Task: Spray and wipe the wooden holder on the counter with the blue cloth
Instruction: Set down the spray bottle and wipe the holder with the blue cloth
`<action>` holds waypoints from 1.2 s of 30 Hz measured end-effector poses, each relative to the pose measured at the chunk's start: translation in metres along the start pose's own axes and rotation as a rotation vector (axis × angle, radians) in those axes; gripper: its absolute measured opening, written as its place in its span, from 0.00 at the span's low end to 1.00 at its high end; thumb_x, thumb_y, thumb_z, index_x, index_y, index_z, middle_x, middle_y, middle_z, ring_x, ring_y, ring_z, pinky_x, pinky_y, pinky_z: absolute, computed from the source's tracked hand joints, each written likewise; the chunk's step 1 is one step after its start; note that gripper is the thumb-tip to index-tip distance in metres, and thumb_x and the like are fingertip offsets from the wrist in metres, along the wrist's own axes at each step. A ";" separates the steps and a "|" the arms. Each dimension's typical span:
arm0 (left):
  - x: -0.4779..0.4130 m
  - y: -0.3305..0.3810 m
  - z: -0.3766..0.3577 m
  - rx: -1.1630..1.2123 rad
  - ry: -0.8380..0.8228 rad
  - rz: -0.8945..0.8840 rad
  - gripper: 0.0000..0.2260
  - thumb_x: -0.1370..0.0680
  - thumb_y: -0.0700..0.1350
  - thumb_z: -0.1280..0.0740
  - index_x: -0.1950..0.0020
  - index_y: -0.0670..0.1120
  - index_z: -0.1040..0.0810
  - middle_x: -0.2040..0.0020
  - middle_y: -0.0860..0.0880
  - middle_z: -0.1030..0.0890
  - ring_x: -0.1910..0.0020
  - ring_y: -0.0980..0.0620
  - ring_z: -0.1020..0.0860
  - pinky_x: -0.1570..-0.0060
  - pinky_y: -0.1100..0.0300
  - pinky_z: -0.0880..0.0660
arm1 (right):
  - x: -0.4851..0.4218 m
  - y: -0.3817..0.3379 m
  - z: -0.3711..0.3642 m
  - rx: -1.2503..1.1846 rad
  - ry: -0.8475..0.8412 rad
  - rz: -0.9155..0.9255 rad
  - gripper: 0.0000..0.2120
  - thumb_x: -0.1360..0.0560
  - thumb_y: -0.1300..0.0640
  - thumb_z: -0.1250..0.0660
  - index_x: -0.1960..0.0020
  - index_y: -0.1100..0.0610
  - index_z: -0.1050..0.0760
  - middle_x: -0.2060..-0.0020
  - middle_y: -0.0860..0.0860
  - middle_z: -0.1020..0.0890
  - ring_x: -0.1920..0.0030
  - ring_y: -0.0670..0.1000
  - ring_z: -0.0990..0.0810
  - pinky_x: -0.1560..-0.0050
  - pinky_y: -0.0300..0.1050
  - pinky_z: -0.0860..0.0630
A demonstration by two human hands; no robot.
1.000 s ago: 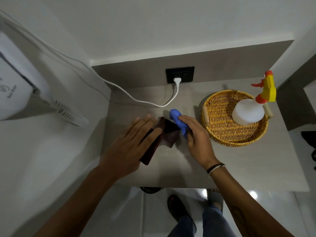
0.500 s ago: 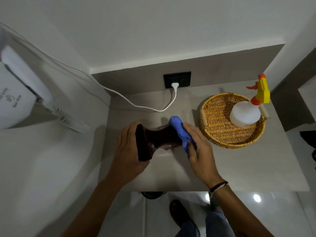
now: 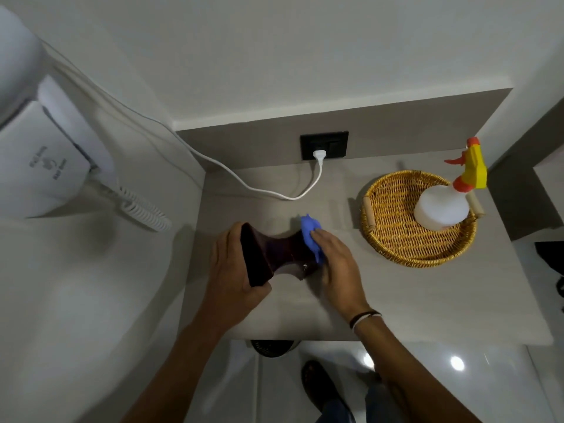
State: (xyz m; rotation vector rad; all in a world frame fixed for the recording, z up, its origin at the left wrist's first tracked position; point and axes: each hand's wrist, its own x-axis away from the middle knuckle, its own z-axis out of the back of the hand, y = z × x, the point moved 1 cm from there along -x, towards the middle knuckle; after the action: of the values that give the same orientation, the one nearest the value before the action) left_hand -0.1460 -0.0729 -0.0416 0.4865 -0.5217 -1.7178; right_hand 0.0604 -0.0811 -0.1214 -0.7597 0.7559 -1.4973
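A dark brown wooden holder (image 3: 274, 254) with a narrow waist lies on its side on the grey counter (image 3: 427, 294). My left hand (image 3: 232, 270) grips its wide left end. My right hand (image 3: 338, 264) presses the blue cloth (image 3: 310, 233) against the holder's right end; most of the cloth is under my palm. The white spray bottle (image 3: 442, 209) with a yellow and orange trigger stands in the wicker basket (image 3: 396, 236) to the right, apart from both hands.
A white cable (image 3: 268, 192) runs from a black wall socket (image 3: 324, 145) across the back of the counter to a wall-mounted hair dryer (image 3: 52, 166) on the left. The counter's front edge is just below my wrists. Feet and floor show below.
My left hand tipped the holder from under its palm onto its side and now grips the wide end. My right hand with the cloth stays on the right end.
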 end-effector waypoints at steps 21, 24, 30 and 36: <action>-0.003 -0.002 -0.008 -0.029 0.013 -0.042 0.36 0.35 0.48 0.28 0.29 0.43 0.35 0.39 0.50 0.30 0.40 0.52 0.31 0.38 0.47 0.30 | 0.017 -0.057 -0.018 -0.125 0.001 0.358 0.26 0.20 0.67 0.42 0.23 0.56 0.29 0.24 0.52 0.27 0.22 0.51 0.30 0.19 0.46 0.35; 0.000 0.001 -0.005 -0.021 0.013 0.078 0.44 0.40 0.47 0.27 0.25 0.37 0.35 0.37 0.41 0.29 0.37 0.41 0.31 0.36 0.37 0.30 | 0.004 -0.011 -0.001 0.070 -0.058 0.175 0.28 0.22 0.72 0.36 0.24 0.60 0.28 0.24 0.57 0.27 0.23 0.59 0.30 0.19 0.55 0.36; -0.013 0.016 -0.014 -0.038 0.021 0.083 0.40 0.39 0.48 0.28 0.29 0.39 0.32 0.38 0.44 0.27 0.39 0.45 0.31 0.36 0.43 0.30 | 0.001 -0.041 -0.005 -0.059 0.000 0.187 0.27 0.23 0.69 0.41 0.25 0.58 0.27 0.26 0.54 0.25 0.25 0.54 0.27 0.21 0.49 0.31; -0.007 0.014 -0.011 -0.072 0.034 0.099 0.40 0.40 0.47 0.26 0.29 0.39 0.32 0.40 0.46 0.28 0.40 0.45 0.31 0.37 0.39 0.29 | 0.010 -0.021 -0.006 -0.070 -0.051 0.289 0.28 0.21 0.68 0.41 0.22 0.57 0.31 0.24 0.54 0.28 0.24 0.52 0.29 0.21 0.49 0.32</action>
State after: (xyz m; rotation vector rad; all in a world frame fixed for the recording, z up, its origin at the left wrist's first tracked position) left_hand -0.1267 -0.0692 -0.0423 0.4309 -0.4501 -1.6254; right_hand 0.0427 -0.0900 -0.1073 -0.7044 0.8449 -1.1927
